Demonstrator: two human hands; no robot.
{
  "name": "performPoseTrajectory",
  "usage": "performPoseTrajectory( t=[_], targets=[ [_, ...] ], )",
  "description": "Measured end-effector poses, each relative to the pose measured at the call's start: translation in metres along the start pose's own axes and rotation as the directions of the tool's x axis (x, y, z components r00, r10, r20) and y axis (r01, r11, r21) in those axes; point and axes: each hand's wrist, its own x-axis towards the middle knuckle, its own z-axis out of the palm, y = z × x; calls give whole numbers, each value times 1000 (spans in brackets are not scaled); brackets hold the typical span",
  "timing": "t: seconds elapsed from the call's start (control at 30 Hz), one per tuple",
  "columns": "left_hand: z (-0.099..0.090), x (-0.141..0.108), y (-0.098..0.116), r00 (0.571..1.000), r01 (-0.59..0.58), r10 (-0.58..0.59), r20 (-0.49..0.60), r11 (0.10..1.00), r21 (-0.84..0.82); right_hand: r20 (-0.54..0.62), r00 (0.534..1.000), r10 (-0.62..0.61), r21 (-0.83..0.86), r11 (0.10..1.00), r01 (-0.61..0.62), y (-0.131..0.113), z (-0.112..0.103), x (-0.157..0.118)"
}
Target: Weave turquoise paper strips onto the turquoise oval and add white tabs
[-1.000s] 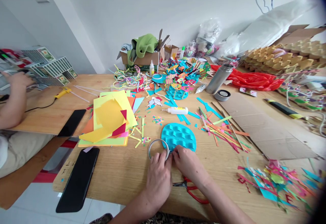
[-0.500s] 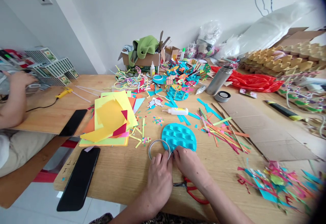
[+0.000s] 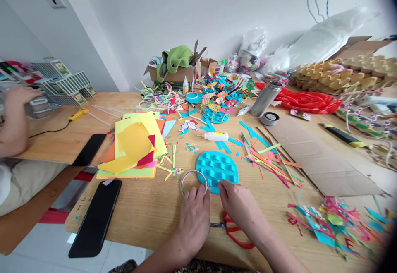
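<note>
My left hand (image 3: 194,211) is closed on the near edge of a thin pale ring (image 3: 182,178) that looks like a narrow tape roll. The ring slightly overlaps a blue oval piece (image 3: 214,159) with raised, woven-looking bumps, lying flat on the table. At the near edge of the oval, my right hand (image 3: 237,200) is pinched, and its fingertips hide whatever they hold. Under my right wrist lie red-handled scissors (image 3: 229,227), partly covered.
Coloured paper sheets (image 3: 133,140) and a black phone (image 3: 96,219) lie left. A glue bottle (image 3: 215,136), paper strips (image 3: 273,161), a steel flask (image 3: 265,99) and cardboard (image 3: 322,161) lie beyond and right. Another person's hand (image 3: 20,97) is at far left.
My right hand has moved a little to the right along the oval's near edge, away from my left hand. My left hand and the ring stay put.
</note>
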Motion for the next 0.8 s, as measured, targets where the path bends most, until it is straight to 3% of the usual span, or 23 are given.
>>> performPoseTrajectory(
  t=[0.2,0.43,0.8],
  targets=[
    [-2,-1,0,999,44,-43,16,995,-86,61,985,-160,-40,986,162,2,3,-16],
    [-3,-2,-4,996,64,-74,-44,980,-188,170,971,-167,-158,968,194,-2,8,-19],
    [-2,-4,-5,997,64,-70,-29,981,-183,74,982,-172,-78,981,177,9,10,-23]
  ],
)
